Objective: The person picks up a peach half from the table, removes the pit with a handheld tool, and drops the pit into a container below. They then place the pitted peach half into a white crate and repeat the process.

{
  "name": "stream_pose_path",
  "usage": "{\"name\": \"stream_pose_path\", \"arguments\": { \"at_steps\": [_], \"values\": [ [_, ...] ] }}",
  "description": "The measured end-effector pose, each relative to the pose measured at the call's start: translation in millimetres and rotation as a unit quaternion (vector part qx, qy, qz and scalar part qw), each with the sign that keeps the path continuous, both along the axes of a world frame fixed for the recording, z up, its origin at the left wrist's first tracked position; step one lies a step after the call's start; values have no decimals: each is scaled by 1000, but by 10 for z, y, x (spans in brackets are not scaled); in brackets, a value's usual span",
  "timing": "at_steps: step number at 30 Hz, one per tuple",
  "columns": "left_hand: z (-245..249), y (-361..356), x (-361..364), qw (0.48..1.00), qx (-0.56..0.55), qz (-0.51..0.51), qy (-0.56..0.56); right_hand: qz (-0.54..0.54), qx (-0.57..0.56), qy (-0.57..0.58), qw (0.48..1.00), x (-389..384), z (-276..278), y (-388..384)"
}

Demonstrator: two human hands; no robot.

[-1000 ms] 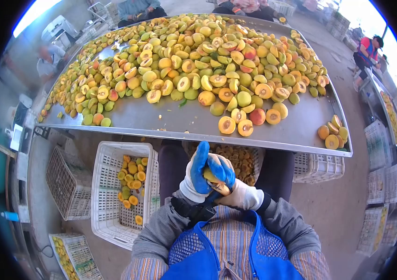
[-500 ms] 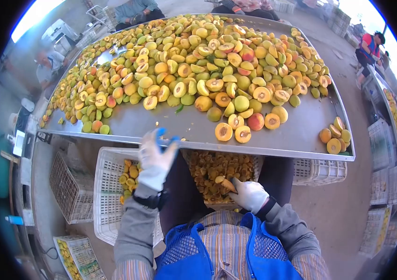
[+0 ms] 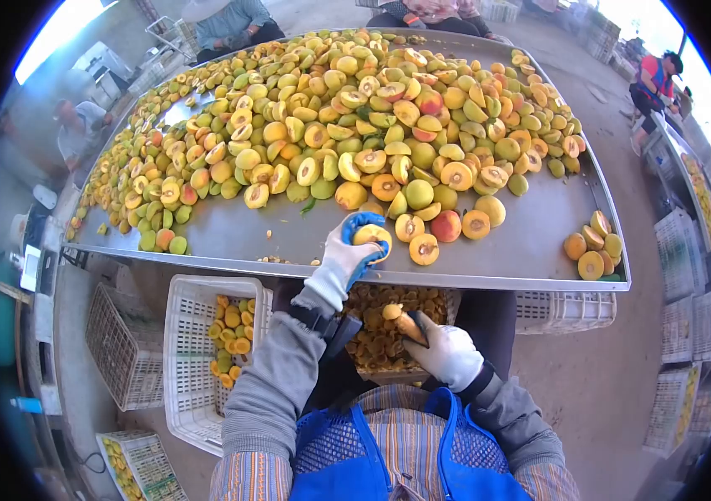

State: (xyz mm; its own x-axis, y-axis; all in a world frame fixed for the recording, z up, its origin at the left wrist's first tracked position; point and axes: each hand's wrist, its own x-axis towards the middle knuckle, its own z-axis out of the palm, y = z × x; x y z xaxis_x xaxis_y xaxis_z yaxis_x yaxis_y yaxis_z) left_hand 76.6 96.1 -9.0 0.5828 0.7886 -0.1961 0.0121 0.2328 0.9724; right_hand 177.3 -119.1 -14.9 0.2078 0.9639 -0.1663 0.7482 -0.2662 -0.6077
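My left hand, in a white glove with blue fingertips, is closed around a cut yellow peach half at the front edge of the metal table. Lower down, my gloved right hand grips a short wooden-handled tool with a rounded light-brown end; the rest of it is hidden in the palm. Beneath that hand, between my knees, a crate holds many brown fruit scraps. Two cut halves lie face up just right of my left hand.
A large heap of halved peaches covers the table's far part. A small pile sits at its right corner. Left of my knees stands a white crate partly filled with halves. Other people sit across the table.
My left hand has moved right along the table edge, from open and bare to closed on a peach half. The right hand keeps the tool, nearly in place.
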Motion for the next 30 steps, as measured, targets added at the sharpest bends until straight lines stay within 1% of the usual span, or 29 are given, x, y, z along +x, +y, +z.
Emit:
{"name": "stream_pose_path", "arguments": {
  "at_steps": [1,2,3,4,5,6,7,8,9,10,11,13,14,15,16,17,18,19,21,22,24,25,26,27,28,29,30],
  "values": [
    [44,-12,-154,998,-29,-33,-34,-26,35,8,999,11,30,2],
    [31,-94,-214,992,-47,-12,-118,-18,55,41,997,28,54,40],
    [15,-177,-274,977,-67,8,-200,-18,54,41,998,52,-44,63],
    [49,-236,-331,970,-136,44,-198,73,-27,-72,994,88,-210,95],
    [42,-294,-404,970,-139,42,-197,160,-108,-181,964,84,-353,72],
    [43,-305,-459,961,-167,70,-211,115,-64,-134,982,8,-340,67],
    [26,-336,-520,948,-199,105,-226,119,-66,-135,981,-20,-335,92],
    [-2,-399,-596,957,-155,98,-226,88,-39,-123,988,-64,-344,88],
    [0,-472,-668,957,-157,101,-224,54,-9,-110,992,-109,-359,83],
    [36,-515,-715,954,-170,99,-225,53,32,-107,992,-114,-380,69],
    [57,-530,-741,950,-185,98,-230,57,36,-110,992,-106,-366,101],
    [-33,-573,-811,952,-185,104,-222,46,53,-79,994,-159,-262,83],
    [-56,-596,-833,957,-180,95,-209,67,-9,-119,991,-119,-333,68],
    [-56,-595,-831,961,-172,86,-197,64,-9,-121,991,-113,-272,91],
    [-55,-584,-824,961,-174,85,-199,9,-35,73,997,-104,-182,129],
    [-62,-603,-844,959,-175,84,-208,-49,-63,268,960,-120,-147,119],
    [-58,-617,-862,957,-174,83,-218,-29,-109,274,955,-55,-303,111],
    [-45,-642,-881,956,-178,83,-216,50,-162,32,985,-26,-386,131],
    [-7,-635,-869,962,-183,95,-182,-11,-105,64,992,-38,-431,103],
    [-52,-622,-897,960,-181,90,-195,-9,-108,63,992,-21,-421,125],
    [-165,-649,-892,960,-185,88,-190,24,-178,98,979,-16,-401,152],
    [-182,-638,-879,961,-182,85,-191,22,-174,97,980,-44,-389,109],
    [-178,-627,-896,961,-202,73,-177,-20,-103,91,990,-66,-370,77],
    [-123,-664,-899,968,-185,76,-153,-54,-35,86,994,-77,-339,77],
    [-125,-715,-895,968,-174,79,-165,-61,30,109,992,-131,-212,81],
    [-119,-752,-856,968,-160,80,-178,-58,37,157,985,-155,-34,82],
    [-91,-808,-811,969,-137,89,-184,-49,52,164,984,-196,97,72]
  ]
}}
